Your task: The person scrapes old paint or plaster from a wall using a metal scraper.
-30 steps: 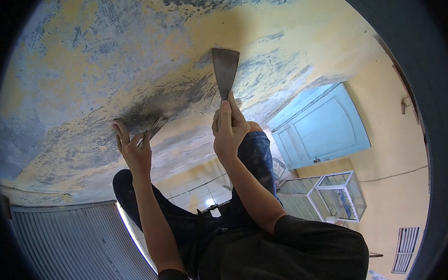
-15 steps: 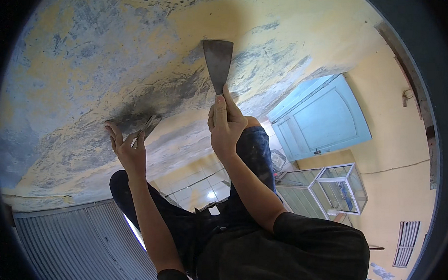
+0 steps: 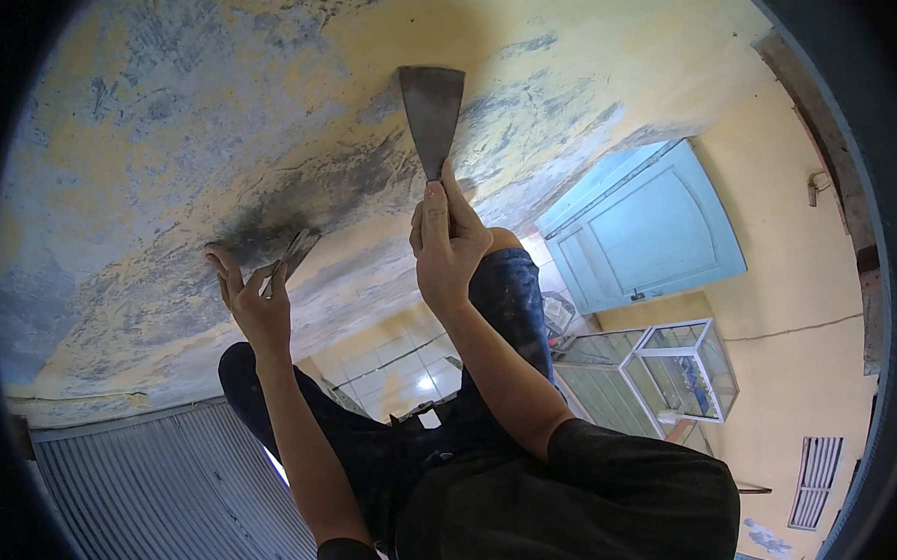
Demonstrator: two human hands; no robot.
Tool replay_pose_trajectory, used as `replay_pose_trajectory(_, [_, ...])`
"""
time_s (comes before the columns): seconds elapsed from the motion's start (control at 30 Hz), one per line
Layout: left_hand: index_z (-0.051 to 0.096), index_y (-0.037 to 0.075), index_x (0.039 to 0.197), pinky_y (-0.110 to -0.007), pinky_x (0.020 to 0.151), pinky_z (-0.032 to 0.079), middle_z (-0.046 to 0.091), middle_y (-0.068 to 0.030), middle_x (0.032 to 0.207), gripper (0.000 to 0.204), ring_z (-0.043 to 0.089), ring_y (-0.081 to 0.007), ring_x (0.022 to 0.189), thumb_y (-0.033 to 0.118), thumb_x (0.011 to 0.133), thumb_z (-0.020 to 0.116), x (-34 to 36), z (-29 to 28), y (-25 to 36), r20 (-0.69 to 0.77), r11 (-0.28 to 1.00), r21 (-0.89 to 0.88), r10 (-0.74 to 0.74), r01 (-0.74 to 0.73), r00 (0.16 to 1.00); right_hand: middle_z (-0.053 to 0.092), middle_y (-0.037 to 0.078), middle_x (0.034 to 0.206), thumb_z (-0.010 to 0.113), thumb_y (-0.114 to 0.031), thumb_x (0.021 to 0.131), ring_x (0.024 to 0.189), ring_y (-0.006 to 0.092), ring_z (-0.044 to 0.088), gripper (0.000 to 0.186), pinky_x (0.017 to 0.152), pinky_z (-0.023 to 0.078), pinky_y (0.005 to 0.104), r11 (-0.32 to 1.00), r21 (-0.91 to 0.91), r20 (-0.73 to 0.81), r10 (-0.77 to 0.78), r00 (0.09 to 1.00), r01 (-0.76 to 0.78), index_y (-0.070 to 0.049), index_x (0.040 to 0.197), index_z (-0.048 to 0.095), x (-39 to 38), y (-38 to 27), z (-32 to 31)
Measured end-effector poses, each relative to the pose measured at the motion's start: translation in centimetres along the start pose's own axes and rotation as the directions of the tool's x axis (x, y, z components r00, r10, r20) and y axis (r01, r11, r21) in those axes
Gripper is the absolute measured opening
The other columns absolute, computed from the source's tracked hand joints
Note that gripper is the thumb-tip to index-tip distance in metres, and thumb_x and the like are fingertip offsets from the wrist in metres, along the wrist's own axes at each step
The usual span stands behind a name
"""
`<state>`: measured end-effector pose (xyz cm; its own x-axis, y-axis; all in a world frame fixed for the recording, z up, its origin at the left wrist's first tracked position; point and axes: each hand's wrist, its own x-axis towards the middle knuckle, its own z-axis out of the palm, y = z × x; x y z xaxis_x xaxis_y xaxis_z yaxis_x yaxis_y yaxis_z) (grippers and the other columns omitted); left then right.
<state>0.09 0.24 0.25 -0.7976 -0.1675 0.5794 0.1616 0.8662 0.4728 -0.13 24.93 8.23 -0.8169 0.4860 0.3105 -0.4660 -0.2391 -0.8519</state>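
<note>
Scraper (image 3: 431, 119): in the right hand (image 3: 452, 245), raised before the wall (image 3: 306, 94), broad edge uppermost, neck running down into the grip. Gripped firmly from below, with thumb laid along the near side and one finger reaching up the neck; handle hidden in the palm. Touching the wall or just short of it: cannot tell from this angle. Looks like flat, dull metal, so probably light, stiffest near the neck and perhaps slightly springy toward the broad edge. Unlikely to break, but possibly sharp at the corners and slippery if dusty. Best held low, at handle and neck, with fingers well clear of the edge. To the left, just beside a dark patch (image 3: 271, 222) on the wall: left hand (image 3: 260, 307), pinching a thin tool (image 3: 297, 251) between thumb and fingers, with other fingers spread toward the wall. Seen nearly edge-on, hence hard to judge in shape; likely also stiff and light, best taken by the lower end.
</note>
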Motion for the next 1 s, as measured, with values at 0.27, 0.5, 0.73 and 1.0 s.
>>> replay_pose_trajectory(0.27, [0.083, 0.009, 0.093, -0.054, 0.125, 0.028, 0.022, -0.0186, 0.170, 0.013, 0.018, -0.0419, 0.157, 0.021, 0.088, 0.081, -0.1, 0.0, 0.2, 0.038, 0.998, 0.021, -0.063, 0.063, 0.997, 0.046, -0.005, 0.062, 0.053, -0.008, 0.109, 0.050, 0.0017, 0.036, 0.038, 0.043, 0.030, 0.0200, 0.995, -0.086, 0.032, -0.052, 0.998, 0.054, 0.003, 0.145, 0.055, -0.5, 0.1, -0.3])
replay_pose_trajectory(0.5, [0.083, 0.009, 0.093, -0.054, 0.125, 0.028, 0.022, -0.0196, 0.170, 0.014, 0.018, -0.0420, 0.157, 0.022, 0.087, 0.081, -0.1, -0.1, -0.2, 0.014, 1.000, 0.014, -0.016, 0.016, 1.000, 0.046, -0.004, 0.063, 0.053, -0.007, 0.109, 0.049, 0.0019, 0.036, 0.038, 0.043, 0.030, 0.0199, 0.999, -0.053, 0.007, -0.004, 1.000, 0.004, 0.004, 0.145, 0.054, -0.5, 0.1, -0.2])
replay_pose_trajectory(0.73, [0.083, 0.008, 0.090, -0.053, 0.123, 0.029, 0.021, -0.0203, 0.170, 0.013, 0.018, -0.0415, 0.157, 0.021, 0.088, 0.081, -0.3, 0.2, -0.2, 0.027, 0.999, 0.018, -0.040, 0.039, 0.999, 0.048, -0.005, 0.065, 0.056, -0.009, 0.108, 0.053, 0.0014, 0.039, 0.038, 0.045, 0.032, 0.0196, 0.999, -0.051, -0.011, 0.002, 1.000, -0.002, 0.004, 0.144, 0.056, -0.6, -0.2, 0.3])
replay_pose_trajectory(1.0, [0.083, 0.008, 0.093, -0.054, 0.124, 0.028, 0.022, -0.0202, 0.170, 0.013, 0.017, -0.0420, 0.157, 0.020, 0.087, 0.081, 0.0, 0.0, 0.1, 0.021, 1.000, 0.008, -0.025, 0.025, 0.999, 0.049, -0.006, 0.067, 0.059, -0.011, 0.107, 0.057, 0.0012, 0.040, 0.037, 0.048, 0.034, 0.0197, 0.999, -0.052, -0.016, 0.015, 1.000, -0.016, 0.002, 0.142, 0.059, 0.1, -0.6, 0.1])
